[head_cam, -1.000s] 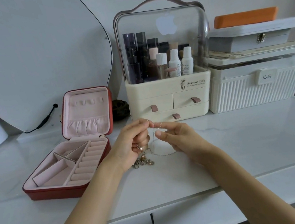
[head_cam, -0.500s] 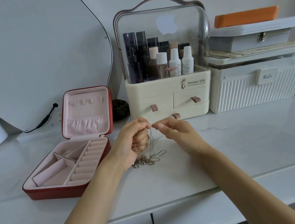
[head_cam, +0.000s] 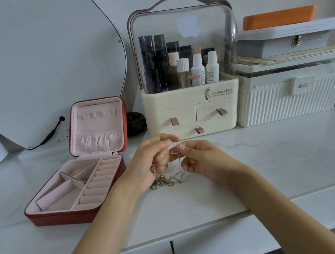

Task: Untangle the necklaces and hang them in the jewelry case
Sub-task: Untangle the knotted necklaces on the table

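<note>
The head view showed both hands raised just above the white tabletop (head_cam: pixel 275 165), fingertips nearly meeting. The left hand (head_cam: pixel 152 161) had its fingers curled and pinched a thin chain (head_cam: pixel 178 157) between thumb and forefinger, with a small pendant dangling against its palm. The right hand (head_cam: pixel 201 158), just to the right of it, pinched the same chain, its other fingers curled inward. Directly below the two hands, the tangled necklaces (head_cam: pixel 167 181) lay in a small heap on the table, with the chain running up from the heap to the fingers. Well to the left of the left hand sat the jewelry case (head_cam: pixel 79 182), red outside and pink inside, its lid standing open. Behind the hands stood a cream cosmetic organizer (head_cam: pixel 192 110).
</note>
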